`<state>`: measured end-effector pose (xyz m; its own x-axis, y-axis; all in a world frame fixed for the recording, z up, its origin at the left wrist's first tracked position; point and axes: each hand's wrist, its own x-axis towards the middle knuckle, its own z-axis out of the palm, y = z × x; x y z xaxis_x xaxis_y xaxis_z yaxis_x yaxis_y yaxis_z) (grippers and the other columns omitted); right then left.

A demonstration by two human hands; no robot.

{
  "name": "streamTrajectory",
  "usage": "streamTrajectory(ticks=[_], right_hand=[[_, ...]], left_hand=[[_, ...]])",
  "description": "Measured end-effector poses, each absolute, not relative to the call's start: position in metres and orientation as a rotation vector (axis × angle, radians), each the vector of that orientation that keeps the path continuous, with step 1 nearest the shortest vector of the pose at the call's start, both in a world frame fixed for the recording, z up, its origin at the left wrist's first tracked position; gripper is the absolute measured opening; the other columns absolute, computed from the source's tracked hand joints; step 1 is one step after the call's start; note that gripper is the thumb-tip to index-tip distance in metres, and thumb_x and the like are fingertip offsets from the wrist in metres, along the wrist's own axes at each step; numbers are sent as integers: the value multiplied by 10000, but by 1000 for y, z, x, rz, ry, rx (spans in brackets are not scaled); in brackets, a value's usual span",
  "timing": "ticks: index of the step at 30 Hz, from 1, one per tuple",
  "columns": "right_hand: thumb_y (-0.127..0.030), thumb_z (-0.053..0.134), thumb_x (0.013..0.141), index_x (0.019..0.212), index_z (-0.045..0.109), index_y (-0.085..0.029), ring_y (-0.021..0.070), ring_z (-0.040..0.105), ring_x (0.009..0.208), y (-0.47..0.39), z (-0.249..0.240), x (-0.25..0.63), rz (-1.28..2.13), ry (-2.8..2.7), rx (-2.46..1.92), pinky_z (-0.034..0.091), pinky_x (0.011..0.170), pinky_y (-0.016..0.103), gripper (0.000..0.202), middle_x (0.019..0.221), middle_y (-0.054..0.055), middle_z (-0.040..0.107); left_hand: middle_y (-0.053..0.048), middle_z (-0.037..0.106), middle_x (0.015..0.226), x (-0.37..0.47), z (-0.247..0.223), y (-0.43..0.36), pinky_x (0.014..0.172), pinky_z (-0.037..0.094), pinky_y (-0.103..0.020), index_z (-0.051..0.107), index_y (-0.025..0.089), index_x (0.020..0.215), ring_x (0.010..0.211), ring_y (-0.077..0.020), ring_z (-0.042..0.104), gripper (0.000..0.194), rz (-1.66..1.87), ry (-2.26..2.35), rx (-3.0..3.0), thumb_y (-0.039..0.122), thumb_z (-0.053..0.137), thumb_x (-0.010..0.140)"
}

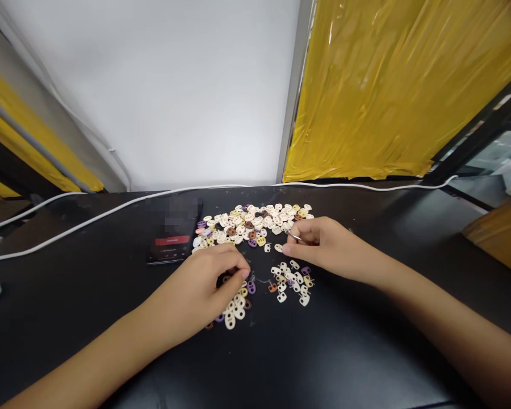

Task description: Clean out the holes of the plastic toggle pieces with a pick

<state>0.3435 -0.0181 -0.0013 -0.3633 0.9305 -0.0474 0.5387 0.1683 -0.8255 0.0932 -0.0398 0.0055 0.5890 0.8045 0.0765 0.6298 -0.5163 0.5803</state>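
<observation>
My left hand (pixel 206 278) is closed in a pinch at the edge of a near-left pile of small oval pieces with holes (pixel 234 309), cream, purple, brown and yellow. What its fingertips hold, if anything, I cannot make out. My right hand (pixel 323 244) grips a slim metal tool (pixel 296 236), most of it hidden by the fingers. Its thumb tip is at a single cream holed piece (pixel 278 248). A larger heap of the holed pieces (pixel 276 216) spreads behind both hands. Between the hands, nearer me, lies a group of similar pieces with thin prongs (pixel 292 278).
A dark phone (pixel 172 230) lies left of the heap on the black table (pixel 323 358). A white cable (pixel 111 211) runs along the table's back edge. Behind stand a white panel (pixel 187 91) and yellow sheeting (pixel 387 85). A cardboard box (pixel 502 236) is at right.
</observation>
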Motion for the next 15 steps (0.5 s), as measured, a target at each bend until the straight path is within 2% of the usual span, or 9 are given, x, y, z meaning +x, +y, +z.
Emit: streamTrajectory(ticks=[2, 5, 8, 11, 15], right_hand=[[-327, 625, 876, 718, 601, -192, 103, 392, 519, -16, -6, 340, 824, -2015, -1394, 299, 523, 249, 209, 547, -64, 439], [-300, 605, 898, 889, 690, -213, 123, 467, 560, -13, -13, 329, 562, -2135, -1383, 332, 573, 256, 122, 591, -45, 533], [-308, 583, 927, 1034, 711, -246, 133, 519, 577, -10, -17, 314, 424, -2286, -1340, 323, 588, 255, 178, 619, -37, 595], [-282, 570, 931, 953, 692, -221, 150, 544, 607, -9, -17, 305, 317, -2348, -1355, 298, 583, 259, 138, 617, -21, 598], [-236, 586, 904, 845, 613, -192, 140, 501, 559, -8, -16, 302, 323, -2315, -1404, 273, 556, 258, 78, 582, -29, 548]], left_hand=[[-36, 704, 883, 93, 6, -40, 731, 516, -309, 691, 218, 902, 802, -209, 673, 229, 457, 1161, 2340, 222, 471, 964], [-42, 717, 918, 93, 5, -41, 712, 527, -310, 683, 223, 1019, 829, -229, 689, 224, 461, 1203, 2351, 262, 468, 973], [-41, 712, 918, 93, 5, -42, 747, 531, -328, 678, 226, 1025, 872, -245, 692, 226, 455, 1214, 2357, 268, 461, 976], [-47, 709, 948, 93, 7, -42, 803, 519, -355, 684, 225, 1009, 900, -243, 681, 229, 417, 1207, 2373, 242, 457, 976], [-59, 705, 969, 92, 9, -42, 836, 499, -390, 687, 213, 1025, 923, -243, 661, 233, 392, 1192, 2385, 216, 460, 974]])
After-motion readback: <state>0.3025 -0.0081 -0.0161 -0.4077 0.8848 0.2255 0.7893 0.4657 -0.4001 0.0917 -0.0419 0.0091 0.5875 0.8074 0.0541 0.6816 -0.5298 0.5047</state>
